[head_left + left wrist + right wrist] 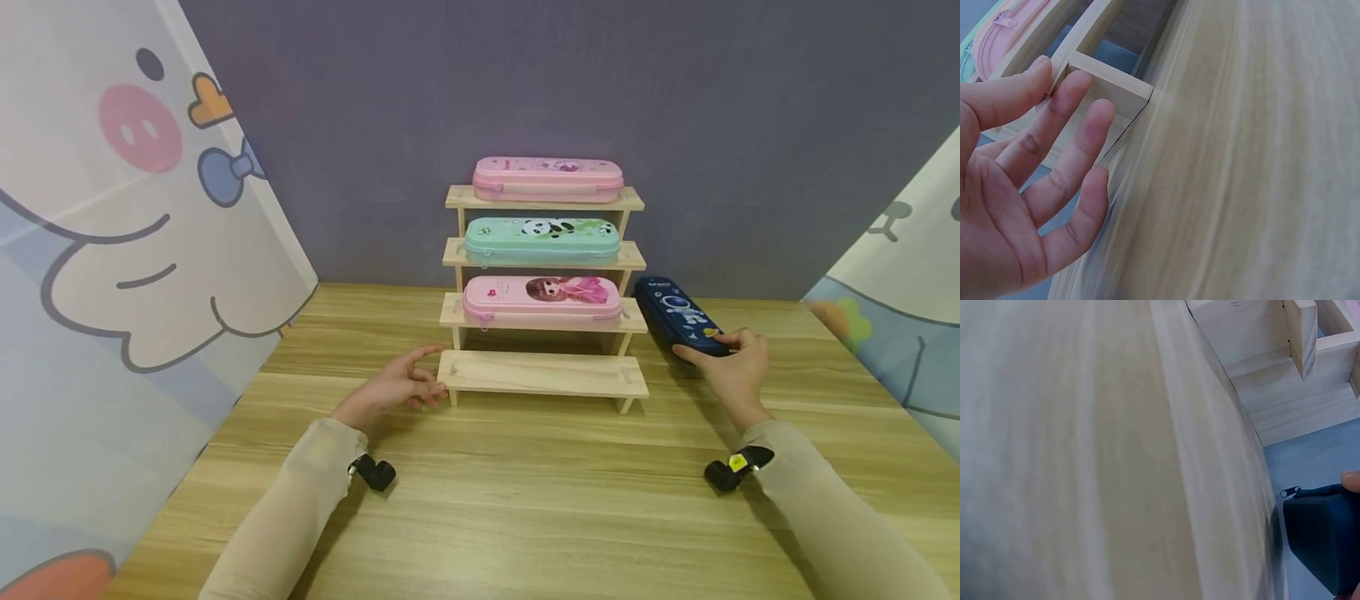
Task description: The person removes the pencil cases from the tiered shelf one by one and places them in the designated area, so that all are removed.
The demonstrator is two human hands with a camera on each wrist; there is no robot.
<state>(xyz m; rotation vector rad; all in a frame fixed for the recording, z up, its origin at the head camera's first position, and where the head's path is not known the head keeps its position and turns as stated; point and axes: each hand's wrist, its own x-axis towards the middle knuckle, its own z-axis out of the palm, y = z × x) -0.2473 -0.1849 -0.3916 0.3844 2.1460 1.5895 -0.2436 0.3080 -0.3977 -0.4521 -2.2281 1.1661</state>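
Observation:
A stepped wooden rack (540, 372) stands mid-table. Its bottom step is bare; above it lie a pink pencil case with a doll picture (543, 300), a mint panda pencil case (542, 240) and, on top, another pink pencil case (549, 180). To the rack's right, my right hand (733, 367) pinches the near end of a dark blue space-print pencil case (678, 317) across its width. My left hand (401, 382) is at the left end of the bottom step, fingers spread and loosely bent. In the left wrist view its fingertips (1079, 81) are at the rack's end.
The wooden tabletop (517, 500) runs in front of the rack. A dark grey wall panel (375, 167) rises behind it. Cartoon-printed panels flank the table on the left (255, 225) and the right (915, 250).

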